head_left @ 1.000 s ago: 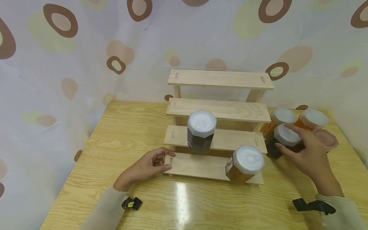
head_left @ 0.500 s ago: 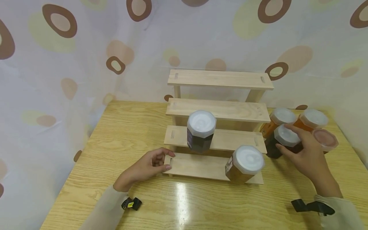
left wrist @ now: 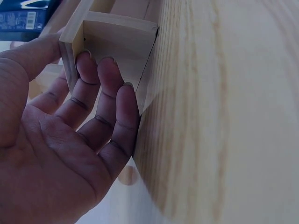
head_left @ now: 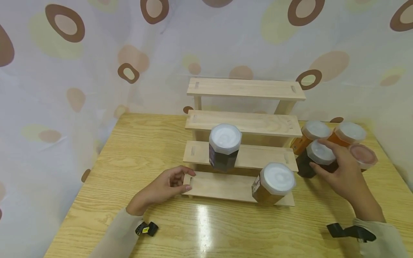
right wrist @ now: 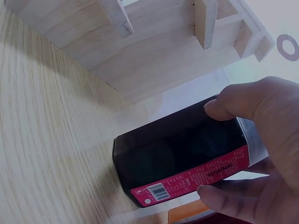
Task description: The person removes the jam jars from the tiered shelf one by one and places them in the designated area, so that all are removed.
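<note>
My left hand (head_left: 167, 186) grips the left end of the lowest board of a stepped wooden rack (head_left: 222, 185). In the left wrist view its thumb and fingers lie on either side of the board's end (left wrist: 70, 51). At the rack's right side my right hand (head_left: 346, 179) holds a dark jar (head_left: 308, 165) with a whitish lid by its upper part. The right wrist view shows that jar's pink label with a barcode (right wrist: 159, 191); its base seems to rest on the table. Another dark jar (head_left: 223, 157) stands on the second board up, and an amber jar (head_left: 267, 191) on the lowest.
Behind the right hand are two orange jars (head_left: 300, 142) (head_left: 338, 139) with pale lids and a jar with a pinkish lid (head_left: 362, 154). The wood-grain table (head_left: 145, 143) meets a patterned curtain (head_left: 161, 64) behind the rack.
Both hands keep their places on the rack and the dark jar. The whole view has shifted very slightly, with no jar visibly moved.
</note>
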Action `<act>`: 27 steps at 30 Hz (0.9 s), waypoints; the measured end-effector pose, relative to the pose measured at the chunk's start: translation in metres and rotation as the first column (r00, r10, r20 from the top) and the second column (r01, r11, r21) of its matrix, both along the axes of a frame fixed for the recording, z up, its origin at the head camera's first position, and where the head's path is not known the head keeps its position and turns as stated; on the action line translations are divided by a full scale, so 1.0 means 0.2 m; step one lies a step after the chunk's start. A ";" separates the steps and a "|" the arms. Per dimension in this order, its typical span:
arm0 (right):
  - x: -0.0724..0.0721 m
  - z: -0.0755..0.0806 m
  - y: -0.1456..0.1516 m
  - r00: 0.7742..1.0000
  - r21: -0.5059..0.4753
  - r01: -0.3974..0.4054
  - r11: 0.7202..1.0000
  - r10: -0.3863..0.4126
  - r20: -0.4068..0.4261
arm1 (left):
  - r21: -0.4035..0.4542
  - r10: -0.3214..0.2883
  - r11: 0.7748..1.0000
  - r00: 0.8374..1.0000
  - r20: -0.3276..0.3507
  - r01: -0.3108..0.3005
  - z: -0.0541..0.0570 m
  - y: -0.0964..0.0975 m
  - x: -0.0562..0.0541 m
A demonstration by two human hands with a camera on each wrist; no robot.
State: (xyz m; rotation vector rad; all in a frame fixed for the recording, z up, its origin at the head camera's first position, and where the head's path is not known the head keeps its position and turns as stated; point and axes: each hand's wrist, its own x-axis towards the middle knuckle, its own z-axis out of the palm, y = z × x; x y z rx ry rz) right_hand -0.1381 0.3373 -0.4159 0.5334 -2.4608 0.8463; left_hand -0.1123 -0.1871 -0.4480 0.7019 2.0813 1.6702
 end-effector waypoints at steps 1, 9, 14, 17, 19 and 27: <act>0.00 0.00 0.00 1.000 0.001 -0.003 1.000 0.003 0.001 | 0.000 0.001 1.000 1.000 -0.002 -0.001 0.00 0.00 0.00; 0.00 0.00 -0.01 1.000 0.013 -0.028 1.000 0.028 -0.013 | 0.005 0.000 1.000 1.000 -0.009 0.000 0.00 0.00 0.00; 0.00 0.01 0.00 0.999 0.020 -0.045 0.999 0.046 -0.012 | 0.011 -0.002 1.000 1.000 -0.010 0.002 0.00 0.00 0.00; 0.02 0.03 -0.01 0.999 0.005 -0.050 0.999 0.050 -0.021 | 0.011 -0.006 1.000 1.000 -0.012 0.006 0.00 0.00 0.00; 0.03 0.05 -0.01 0.998 -0.004 -0.047 0.999 0.046 -0.034 | 0.011 -0.007 1.000 1.000 -0.010 0.007 0.00 0.00 0.00; 0.03 0.17 -0.02 0.992 0.028 -0.049 0.998 0.052 -0.114 | 0.004 -0.008 1.000 1.000 -0.014 0.008 0.00 0.00 0.00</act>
